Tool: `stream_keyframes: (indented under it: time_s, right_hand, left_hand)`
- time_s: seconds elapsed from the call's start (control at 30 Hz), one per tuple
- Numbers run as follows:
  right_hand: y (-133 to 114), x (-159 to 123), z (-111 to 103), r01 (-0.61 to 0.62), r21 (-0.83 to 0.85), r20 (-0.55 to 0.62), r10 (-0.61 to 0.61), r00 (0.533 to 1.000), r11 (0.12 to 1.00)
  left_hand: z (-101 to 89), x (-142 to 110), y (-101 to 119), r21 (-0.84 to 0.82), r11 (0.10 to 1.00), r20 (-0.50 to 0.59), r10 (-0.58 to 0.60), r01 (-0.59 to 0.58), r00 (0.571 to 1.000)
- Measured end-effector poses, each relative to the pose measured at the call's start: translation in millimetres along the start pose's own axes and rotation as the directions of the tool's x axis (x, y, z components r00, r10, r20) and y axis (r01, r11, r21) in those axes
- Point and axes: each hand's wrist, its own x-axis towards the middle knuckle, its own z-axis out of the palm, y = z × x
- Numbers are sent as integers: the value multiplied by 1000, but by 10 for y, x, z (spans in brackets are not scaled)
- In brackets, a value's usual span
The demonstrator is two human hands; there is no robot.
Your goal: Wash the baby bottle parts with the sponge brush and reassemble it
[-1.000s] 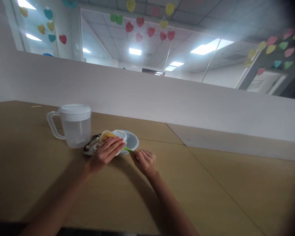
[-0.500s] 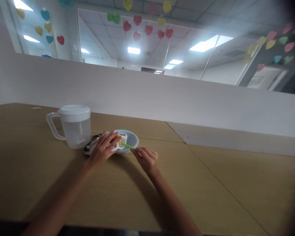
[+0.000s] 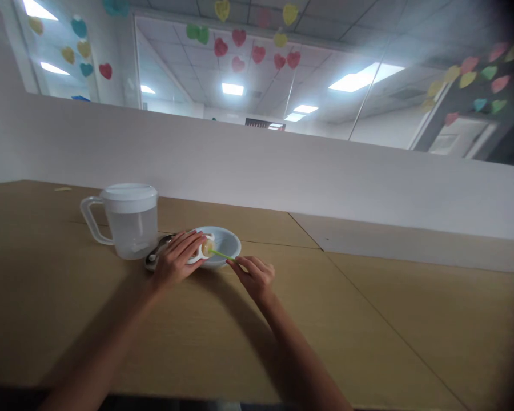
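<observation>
A thin bright green stick [image 3: 221,254] is pinched between the thumb and fingers of my right hand [image 3: 256,275]. Its far end meets a pale yellowish rounded piece [image 3: 207,247] that sits in a white plastic mould-like frame [image 3: 196,260]. Over that frame lies my left hand [image 3: 177,257], its fingers together and gripping it, hiding much of it. Behind and beneath the frame is a white bowl [image 3: 231,244]. A shiny metal object [image 3: 152,261] lies partly under my left hand; its full shape is hidden.
A lidded clear plastic pitcher [image 3: 135,228] with liquid stands left of my left hand. The wooden table [image 3: 368,319] has a seam running to the right. A white wall [image 3: 257,171] rises behind, under windows with paper hearts. A small pale piece [image 3: 63,189] lies at back left.
My left hand has shifted slightly left, and more of the yellowish piece shows at the stick's end. My right hand has barely moved.
</observation>
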Motion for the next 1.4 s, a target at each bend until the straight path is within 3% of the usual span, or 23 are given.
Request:
stream_keyframes:
  time_s: [0.13, 0.3, 0.43, 0.57, 0.7, 0.93, 1.2, 1.4]
  right_hand:
    - [3, 52, -23, -271, 170, 74, 262, 962, 948]
    - [6, 96, -8, -557, 332, 172, 532, 829, 761]
    - [-53, 98, 43, -689, 399, 269, 641, 719, 605]
    - [-105, 144, 21, -792, 432, 361, 723, 590, 431]
    - [-65, 234, -49, -812, 488, 346, 784, 516, 319]
    - [24, 241, -22, -762, 583, 242, 835, 495, 282]
    - [-101, 207, 11, -767, 584, 324, 791, 520, 266]
    - [-182, 197, 38, -784, 564, 433, 716, 547, 258]
  left_hand:
    - [-2, -45, -107, 14, 998, 24, 60, -60, 998]
    - [-8, -42, -75, -6, 999, 23, 38, -37, 999]
    - [-20, -20, -4, -39, 999, 53, -13, 15, 998]
    - [-43, -5, 21, -18, 994, 150, 108, -106, 983]
    - [-68, -5, -33, 64, 992, 140, 96, -106, 985]
    - [-39, -49, -141, 92, 996, 40, 16, -20, 999]
    - [28, -75, -46, 81, 997, -3, -15, 15, 1000]
    - [42, -18, 69, -15, 1000, 1, 13, -13, 1000]
